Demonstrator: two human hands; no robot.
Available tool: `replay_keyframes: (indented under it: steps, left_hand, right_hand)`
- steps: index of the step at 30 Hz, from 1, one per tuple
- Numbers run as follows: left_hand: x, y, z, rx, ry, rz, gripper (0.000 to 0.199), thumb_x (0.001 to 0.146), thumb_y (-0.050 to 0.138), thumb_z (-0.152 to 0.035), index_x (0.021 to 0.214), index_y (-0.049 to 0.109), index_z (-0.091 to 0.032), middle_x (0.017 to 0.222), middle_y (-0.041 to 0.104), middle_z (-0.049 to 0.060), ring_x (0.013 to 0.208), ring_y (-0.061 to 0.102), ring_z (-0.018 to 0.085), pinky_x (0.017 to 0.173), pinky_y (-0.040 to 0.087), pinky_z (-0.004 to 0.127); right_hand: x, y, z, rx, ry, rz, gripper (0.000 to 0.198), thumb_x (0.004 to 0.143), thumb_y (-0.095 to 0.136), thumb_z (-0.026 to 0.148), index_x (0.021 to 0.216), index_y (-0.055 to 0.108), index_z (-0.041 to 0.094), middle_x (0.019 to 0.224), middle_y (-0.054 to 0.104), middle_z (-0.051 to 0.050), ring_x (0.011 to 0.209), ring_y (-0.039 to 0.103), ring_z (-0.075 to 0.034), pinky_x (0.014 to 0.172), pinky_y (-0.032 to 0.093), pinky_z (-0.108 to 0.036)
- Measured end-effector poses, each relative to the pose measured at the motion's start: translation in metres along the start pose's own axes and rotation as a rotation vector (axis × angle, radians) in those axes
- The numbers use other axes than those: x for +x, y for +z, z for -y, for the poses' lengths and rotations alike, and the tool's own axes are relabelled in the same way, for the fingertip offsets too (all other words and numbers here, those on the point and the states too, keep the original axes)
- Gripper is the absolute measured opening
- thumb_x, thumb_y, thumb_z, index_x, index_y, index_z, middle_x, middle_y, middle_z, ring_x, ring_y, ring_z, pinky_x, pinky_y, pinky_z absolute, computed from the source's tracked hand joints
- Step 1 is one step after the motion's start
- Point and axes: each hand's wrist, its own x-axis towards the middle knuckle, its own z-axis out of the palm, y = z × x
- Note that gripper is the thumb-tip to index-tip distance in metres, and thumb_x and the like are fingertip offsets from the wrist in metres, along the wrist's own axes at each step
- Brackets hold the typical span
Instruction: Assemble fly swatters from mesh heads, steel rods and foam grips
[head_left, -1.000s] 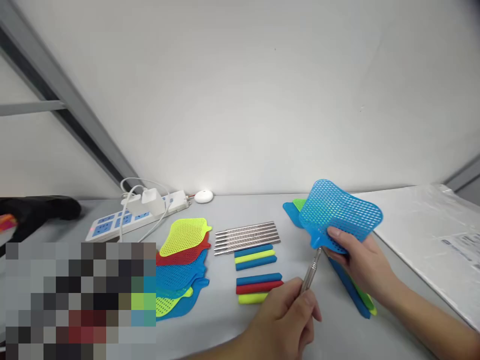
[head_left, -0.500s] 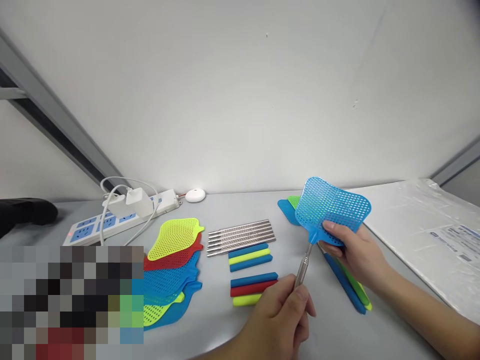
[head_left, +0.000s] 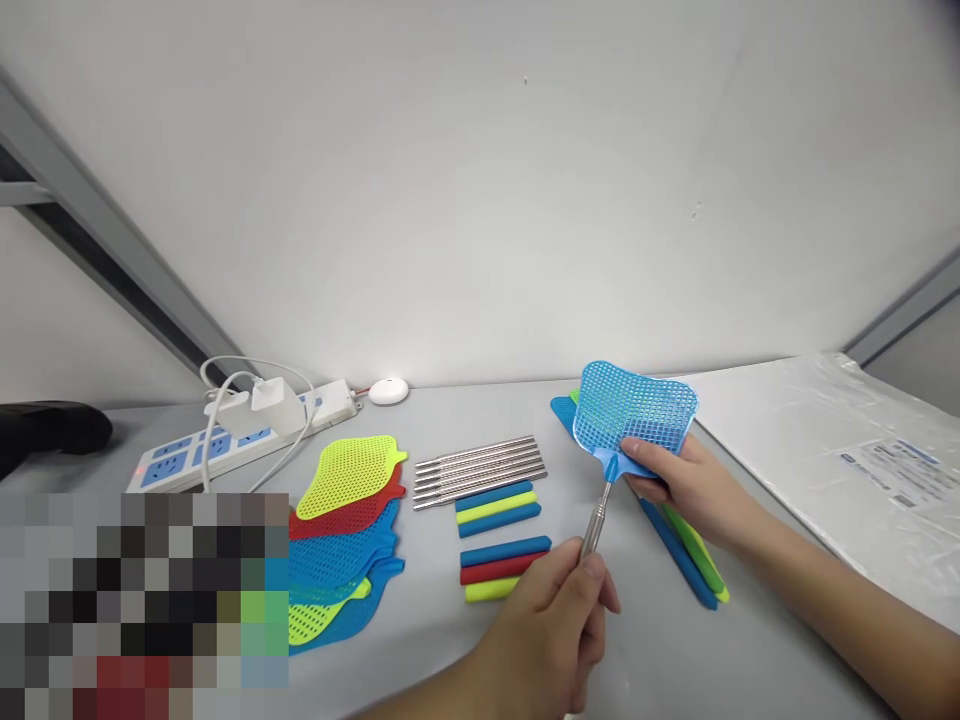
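Your left hand (head_left: 551, 620) has its fingers wrapped round a metal rod (head_left: 594, 528), which slants up and away from you. Your right hand (head_left: 697, 490) pinches a blue swatter head (head_left: 634, 410), thumb on top of the mesh and the other fingers beneath it. You hold the head above the worktop (head_left: 427, 640), its neck meeting the rod's tip; you cannot tell how far in the rod sits. Behind your right hand lie blue and green swatters (head_left: 679, 555), partly hidden. To your left are coloured grips (head_left: 496, 507), metal rods (head_left: 480, 470) and piled swatter heads (head_left: 349, 555).
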Motion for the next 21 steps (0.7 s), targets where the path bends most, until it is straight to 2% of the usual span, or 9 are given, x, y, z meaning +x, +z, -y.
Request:
replay_keyframes:
  steps: [5,10,13,15,18,21]
  left_hand:
    - [-0.003,0.004,-0.003,-0.045,0.001,-0.011,0.038,0.087,0.047,-0.059,0.080,0.047,-0.021,0.043,0.036,-0.012,0.027,0.021,0.005,0.029,0.022,0.018]
    - [-0.003,0.007,-0.001,-0.080,-0.040,-0.012,0.044,0.084,0.050,-0.064,0.075,0.042,-0.022,0.040,0.030,-0.013,0.029,0.015,0.004,0.029,0.011,0.016]
    - [-0.002,0.006,-0.001,-0.107,-0.049,-0.018,0.042,0.086,0.049,-0.063,0.076,0.042,-0.022,0.040,0.029,-0.013,0.030,0.014,0.004,0.030,0.010,0.015]
    - [0.000,0.004,-0.001,-0.100,-0.027,0.008,0.039,0.089,0.046,-0.060,0.078,0.043,-0.022,0.040,0.031,-0.013,0.028,0.015,0.004,0.029,0.015,0.015]
    - [0.001,0.000,0.001,-0.064,0.021,0.099,0.035,0.091,0.044,-0.055,0.081,0.046,-0.021,0.040,0.037,-0.012,0.025,0.021,0.004,0.031,0.029,0.016]
    - [0.003,-0.004,0.004,-0.027,0.006,0.130,0.037,0.089,0.046,-0.056,0.082,0.048,-0.020,0.040,0.042,-0.010,0.024,0.028,0.005,0.031,0.031,0.017]
  right_hand:
    - [-0.003,0.003,0.002,0.003,0.044,0.056,0.042,0.087,0.057,0.054,0.067,0.039,0.021,0.054,0.032,0.008,0.049,0.025,-0.008,0.046,0.020,-0.024]
    - [-0.006,0.007,0.005,0.064,0.057,0.121,0.039,0.085,0.059,0.055,0.071,0.044,0.021,0.057,0.035,0.008,0.047,0.025,-0.007,0.046,0.021,-0.024]
    - [-0.009,0.010,0.008,0.007,0.044,0.130,0.042,0.089,0.053,0.056,0.068,0.042,0.021,0.053,0.033,0.008,0.047,0.027,-0.008,0.047,0.023,-0.025]
    - [-0.013,0.015,0.008,-0.060,0.033,0.136,0.044,0.089,0.052,0.056,0.065,0.041,0.021,0.053,0.034,0.007,0.049,0.029,-0.009,0.048,0.025,-0.025]
    - [-0.019,0.023,0.003,-0.103,0.026,0.126,0.045,0.087,0.055,0.056,0.062,0.040,0.022,0.054,0.034,0.006,0.051,0.031,-0.010,0.049,0.027,-0.025]
    - [-0.021,0.026,-0.001,-0.133,0.058,0.125,0.045,0.088,0.054,0.055,0.061,0.042,0.021,0.056,0.038,0.005,0.052,0.034,-0.010,0.051,0.031,-0.025]
